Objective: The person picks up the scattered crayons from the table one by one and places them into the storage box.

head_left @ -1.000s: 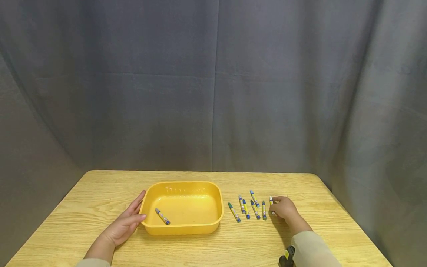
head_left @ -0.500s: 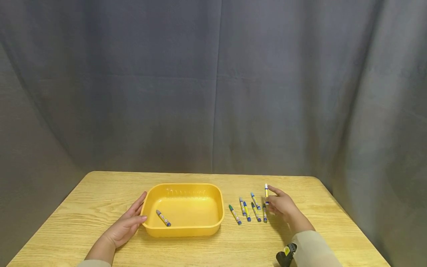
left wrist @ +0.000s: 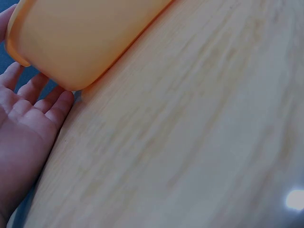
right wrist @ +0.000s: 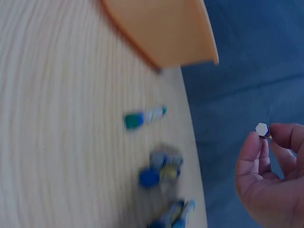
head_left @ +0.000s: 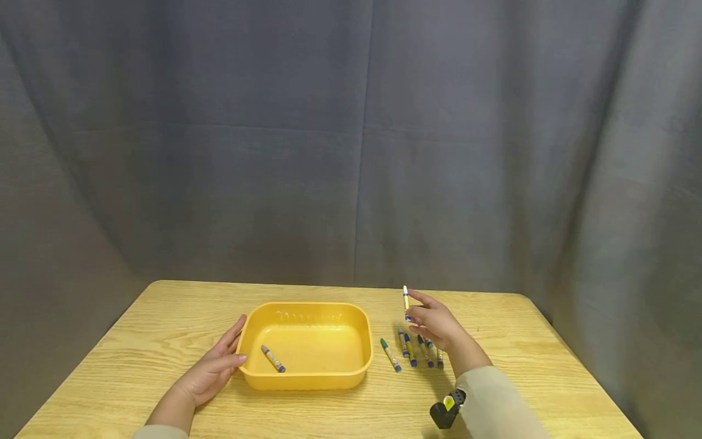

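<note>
The yellow plastic tray (head_left: 304,381) sits on the table with one grey-tipped crayon (head_left: 273,358) lying inside it. My left hand (head_left: 211,372) rests against the tray's left side, its fingers fairly straight along the outer wall and the thumb at the front corner of the rim. In the left wrist view those fingers touch the tray's wall (left wrist: 80,42). Between thumb and fingers, my right hand (head_left: 439,323) pinches a white crayon (head_left: 406,303) upright, raised above the other crayons. Its white hexagonal end faces the camera in the right wrist view.
A green crayon (head_left: 391,355) lies just right of the tray. Several more crayons (head_left: 411,350) lie in a group below the right hand, partly covered by it. The wooden table (head_left: 307,417) ends at a grey curtain (head_left: 263,183) behind.
My right hand has picked the white crayon up from the table and carried it up and leftward over the other crayons. The left hand stays at the tray.
</note>
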`<action>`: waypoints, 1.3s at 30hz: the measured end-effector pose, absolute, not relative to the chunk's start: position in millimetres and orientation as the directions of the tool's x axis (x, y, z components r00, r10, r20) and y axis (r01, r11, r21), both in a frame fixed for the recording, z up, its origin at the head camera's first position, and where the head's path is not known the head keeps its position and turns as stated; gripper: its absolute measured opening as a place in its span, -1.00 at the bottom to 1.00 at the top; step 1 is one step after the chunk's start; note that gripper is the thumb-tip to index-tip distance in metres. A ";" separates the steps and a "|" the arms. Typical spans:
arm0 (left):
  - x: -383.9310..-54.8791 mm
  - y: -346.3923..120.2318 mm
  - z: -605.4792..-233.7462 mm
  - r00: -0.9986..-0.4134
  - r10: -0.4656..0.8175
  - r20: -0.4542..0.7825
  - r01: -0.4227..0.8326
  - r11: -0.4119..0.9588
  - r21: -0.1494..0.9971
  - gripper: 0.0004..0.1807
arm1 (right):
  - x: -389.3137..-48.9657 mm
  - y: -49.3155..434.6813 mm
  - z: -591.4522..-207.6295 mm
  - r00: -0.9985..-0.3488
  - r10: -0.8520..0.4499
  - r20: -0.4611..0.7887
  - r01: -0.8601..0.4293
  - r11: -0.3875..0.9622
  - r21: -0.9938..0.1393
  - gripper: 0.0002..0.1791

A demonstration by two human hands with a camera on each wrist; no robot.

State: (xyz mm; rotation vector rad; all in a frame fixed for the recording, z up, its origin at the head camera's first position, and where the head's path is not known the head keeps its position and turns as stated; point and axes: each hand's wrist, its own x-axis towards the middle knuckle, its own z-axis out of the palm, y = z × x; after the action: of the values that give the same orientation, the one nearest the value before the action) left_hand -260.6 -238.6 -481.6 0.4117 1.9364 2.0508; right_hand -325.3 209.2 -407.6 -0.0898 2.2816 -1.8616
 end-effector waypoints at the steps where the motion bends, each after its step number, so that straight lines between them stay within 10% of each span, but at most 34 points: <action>1: -260.8 -238.0 -482.0 -0.918 0.397 0.005 -0.017 -0.052 0.999 -0.05 | -326.2 204.7 -406.2 -0.977 -0.182 -0.110 0.071 0.209 -0.975 -0.32; 39: -261.5 -231.6 -483.0 -0.926 0.378 -0.008 -0.034 -0.061 0.998 -0.03 | -309.5 13.0 -432.0 -0.896 -0.398 -0.198 0.082 0.290 -0.954 -0.42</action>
State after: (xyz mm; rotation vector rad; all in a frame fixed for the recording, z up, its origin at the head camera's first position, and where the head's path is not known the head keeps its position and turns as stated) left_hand -261.5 -231.6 -483.0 0.3709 1.9314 2.0673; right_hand -309.5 13.0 -432.0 -0.2838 2.1659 -1.6374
